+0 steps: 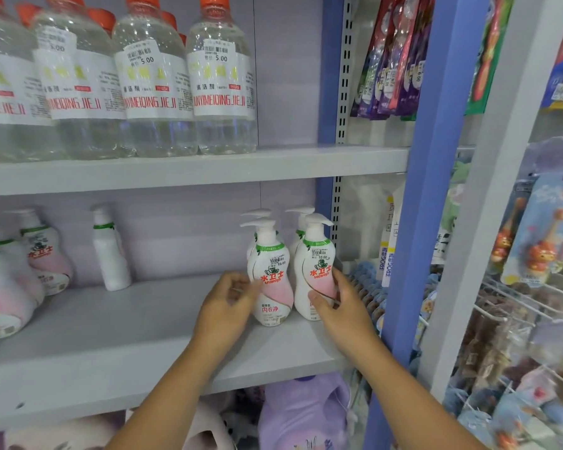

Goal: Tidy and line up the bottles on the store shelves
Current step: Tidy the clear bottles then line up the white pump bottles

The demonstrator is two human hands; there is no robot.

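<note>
The right hand (337,306) is wrapping its fingers round one pump bottle (316,271) at the right end of the middle shelf (143,345) — probably to slide it level with its neighbour. The left hand (228,300) is curling beside the next pump bottle (270,274); I cannot tell if it is gripping. Both labels are saying "seaways" and 10.00 — the clear bottles (218,79) above are showing 5.00.

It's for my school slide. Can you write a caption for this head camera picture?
Right hand grips a pump bottle on the shelf; left hand reaches its neighbour.
</note>
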